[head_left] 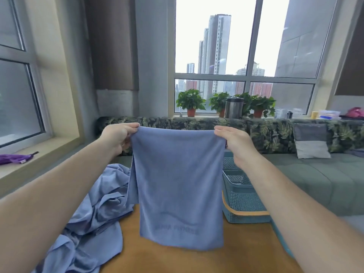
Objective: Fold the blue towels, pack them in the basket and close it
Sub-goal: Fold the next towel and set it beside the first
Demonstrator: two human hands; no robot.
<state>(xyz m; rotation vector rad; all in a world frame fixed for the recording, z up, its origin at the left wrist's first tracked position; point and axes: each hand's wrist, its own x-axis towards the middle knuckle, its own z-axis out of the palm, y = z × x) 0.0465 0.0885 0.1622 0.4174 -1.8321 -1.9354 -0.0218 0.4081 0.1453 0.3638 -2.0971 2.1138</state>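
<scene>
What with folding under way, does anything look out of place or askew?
A crumpled heap of blue towels sprawls over the left edge of the wooden table. The held blue towel hangs straight; the teal mesh plastic basket stands upright.

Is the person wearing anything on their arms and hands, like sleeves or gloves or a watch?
No. The left arm and the right arm are bare as far as the picture shows, with no sleeves in sight. The left hand and the right hand have no gloves, and I see no watch, bracelet or ring on either.
</scene>
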